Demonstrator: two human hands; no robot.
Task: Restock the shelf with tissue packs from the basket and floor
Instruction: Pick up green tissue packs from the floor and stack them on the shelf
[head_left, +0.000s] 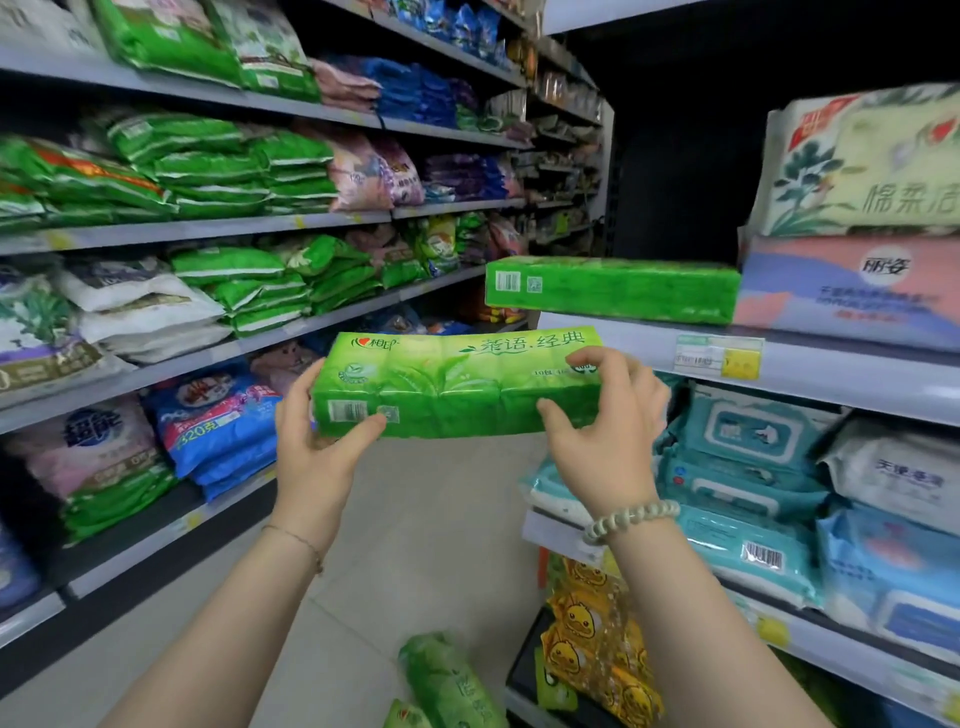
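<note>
Green tissue pack (457, 384) printed 茶语·经典, gripped by left hand (311, 447), right hand (608, 431)

Held pack (457, 384) before, below shelf (831, 374) (pack (613, 288) on it).

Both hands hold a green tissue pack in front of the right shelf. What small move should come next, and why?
Probably raise the held pack a little and carry it right, onto the green pack already lying on the shelf. The left hand and right hand grip its ends, it is just below that shelf's level, and the lying pack's top looks free.
</note>
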